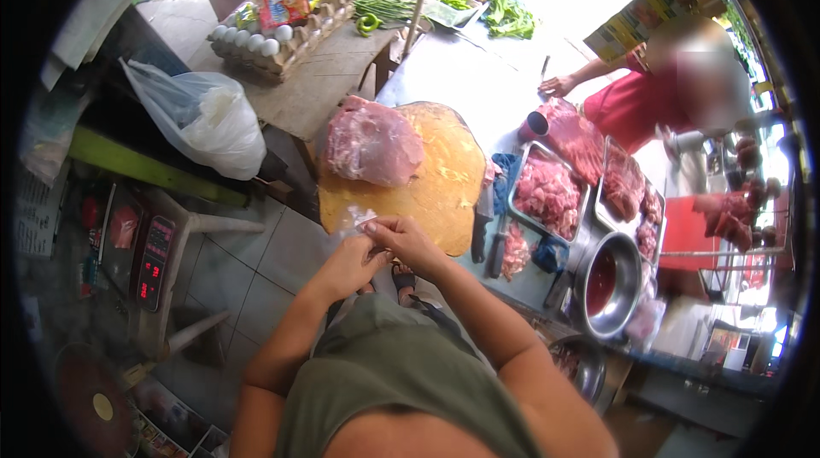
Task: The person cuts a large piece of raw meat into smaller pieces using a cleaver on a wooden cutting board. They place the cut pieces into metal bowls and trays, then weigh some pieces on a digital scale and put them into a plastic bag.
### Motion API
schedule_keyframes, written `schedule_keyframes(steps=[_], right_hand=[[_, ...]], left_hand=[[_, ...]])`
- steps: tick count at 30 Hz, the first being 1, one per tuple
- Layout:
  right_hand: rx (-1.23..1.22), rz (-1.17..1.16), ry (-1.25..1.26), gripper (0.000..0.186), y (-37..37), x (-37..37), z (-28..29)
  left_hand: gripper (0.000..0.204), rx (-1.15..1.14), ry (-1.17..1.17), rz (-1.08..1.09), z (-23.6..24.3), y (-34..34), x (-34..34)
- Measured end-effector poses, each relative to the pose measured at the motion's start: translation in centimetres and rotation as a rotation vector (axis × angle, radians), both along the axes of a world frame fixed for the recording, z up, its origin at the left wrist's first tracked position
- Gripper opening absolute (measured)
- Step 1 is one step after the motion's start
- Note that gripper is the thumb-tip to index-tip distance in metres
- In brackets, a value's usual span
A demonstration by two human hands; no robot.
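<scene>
Close in front of my body, both my hands are together at the near edge of a round wooden chopping block (pixel 457 176). My left hand (pixel 352 262) and my right hand (pixel 405 239) are closed, fingers pinched on a small clear plastic bag (pixel 356 216). The bag sticks up past the fingertips, over the block's edge; its contents, if any, cannot be made out. A large pale pink slab of raw meat (pixel 373 144) lies on the block beyond my hands, touched by neither.
Right of the block are knives (pixel 483 206), a meat tray (pixel 548 193) and a steel bowl (pixel 608 283) with red liquid. A person in red (pixel 632 104) stands across the table. Egg trays (pixel 286 27), a white plastic bag (pixel 218 121) and a digital scale (pixel 154 262) are leftward.
</scene>
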State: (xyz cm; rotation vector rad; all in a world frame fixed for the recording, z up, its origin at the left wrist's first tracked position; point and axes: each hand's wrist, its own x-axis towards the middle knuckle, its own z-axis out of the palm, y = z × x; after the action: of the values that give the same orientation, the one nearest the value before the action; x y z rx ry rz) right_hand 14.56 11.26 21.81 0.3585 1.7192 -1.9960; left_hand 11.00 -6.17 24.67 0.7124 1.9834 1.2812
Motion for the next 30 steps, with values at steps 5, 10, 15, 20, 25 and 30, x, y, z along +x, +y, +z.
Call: schedule_keyframes(steps=[5,10,15,20,25,30], right_hand=[[0.104,-0.175,0.008,0.026,4.6,2.5,-1.2],[0.226,-0.041,0.013,0.020,9.4,3.0,1.6],[0.502,-0.057,0.086,0.018,17.5,2.7,2.7],[0.397,-0.076,0.027,0.015,19.5,3.4,0.5],[0.320,-0.176,0.035,0.012,20.3,2.5,-0.3],[0.394,-0.246,0.155,0.011,23.1,0.8,-1.0]], left_hand=[[0.027,0.017,-0.429,-0.042,2.2,2.6,-1.5],[0.040,0.167,-0.078,-0.079,-1.0,8.5,0.7],[0.016,-0.039,-0.300,-0.265,-5.6,9.6,-2.8],[0.019,0.462,-0.634,0.043,-7.0,9.4,-4.3],[0.031,0.731,-1.024,0.191,-6.9,9.0,-3.8],[0.033,0.611,-0.979,0.206,-7.6,8.4,-3.3]])
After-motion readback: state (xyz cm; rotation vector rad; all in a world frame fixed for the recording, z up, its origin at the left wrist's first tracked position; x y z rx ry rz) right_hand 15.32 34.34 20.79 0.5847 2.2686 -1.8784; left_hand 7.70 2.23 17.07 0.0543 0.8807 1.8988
